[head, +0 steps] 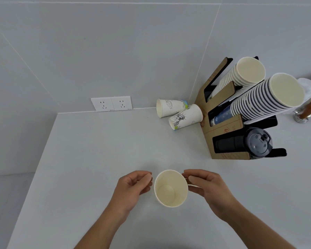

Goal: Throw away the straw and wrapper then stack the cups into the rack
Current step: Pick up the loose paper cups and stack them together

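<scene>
An upright cream paper cup (170,188) stands on the white tabletop (90,150) between both hands. The left hand (133,186), fingers loosely curled, holds nothing; the right hand (207,187) pinches the cup's rim. The brown cardboard rack (221,133) stands at two o'clock, with two printed paper cups (178,112) lying beside it.

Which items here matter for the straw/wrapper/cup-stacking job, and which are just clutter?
Job:
upright cup, between left hand and right hand
two tipped cups
rack
No straw or wrapper visible.

Clutter:
sockets
black lids in rack
metal item, far right
</scene>
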Demonstrator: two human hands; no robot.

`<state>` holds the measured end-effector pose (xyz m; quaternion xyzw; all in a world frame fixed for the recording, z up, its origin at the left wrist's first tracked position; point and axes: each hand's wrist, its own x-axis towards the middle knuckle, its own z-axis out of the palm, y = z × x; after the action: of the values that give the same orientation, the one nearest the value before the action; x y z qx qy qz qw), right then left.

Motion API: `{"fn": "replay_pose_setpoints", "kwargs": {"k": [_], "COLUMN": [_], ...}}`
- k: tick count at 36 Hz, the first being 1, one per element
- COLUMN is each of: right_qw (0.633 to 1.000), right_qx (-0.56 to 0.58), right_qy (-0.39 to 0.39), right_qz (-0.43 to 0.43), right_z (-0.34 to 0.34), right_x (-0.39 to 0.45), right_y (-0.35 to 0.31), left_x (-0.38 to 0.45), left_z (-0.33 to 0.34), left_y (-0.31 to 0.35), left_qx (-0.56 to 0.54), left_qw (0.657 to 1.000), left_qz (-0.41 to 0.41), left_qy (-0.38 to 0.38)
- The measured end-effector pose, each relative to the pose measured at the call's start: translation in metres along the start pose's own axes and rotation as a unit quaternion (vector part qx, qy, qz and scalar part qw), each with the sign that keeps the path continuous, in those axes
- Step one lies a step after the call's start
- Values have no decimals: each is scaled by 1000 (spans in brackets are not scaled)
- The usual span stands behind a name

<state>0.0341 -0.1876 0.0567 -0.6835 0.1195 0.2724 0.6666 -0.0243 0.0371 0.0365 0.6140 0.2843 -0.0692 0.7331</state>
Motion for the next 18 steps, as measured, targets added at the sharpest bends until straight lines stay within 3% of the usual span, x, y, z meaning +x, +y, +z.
{"fn": "replay_pose_setpoints", "kwargs": {"k": [9,18], "right_qw": [997,980], "right_qx": [67,166], "right_qy": [32,80], "right_qz": [37,76], "right_z": [-6,1], "right_x": [42,108], "right_y": [-23,-40], "left_x": [45,115], "left_z": [3,32], "left_y": [24,62], "left_qx": [-2,67], "left_qw": [1000,997], "left_qz": [0,33], "left_qy": [29,0]}}
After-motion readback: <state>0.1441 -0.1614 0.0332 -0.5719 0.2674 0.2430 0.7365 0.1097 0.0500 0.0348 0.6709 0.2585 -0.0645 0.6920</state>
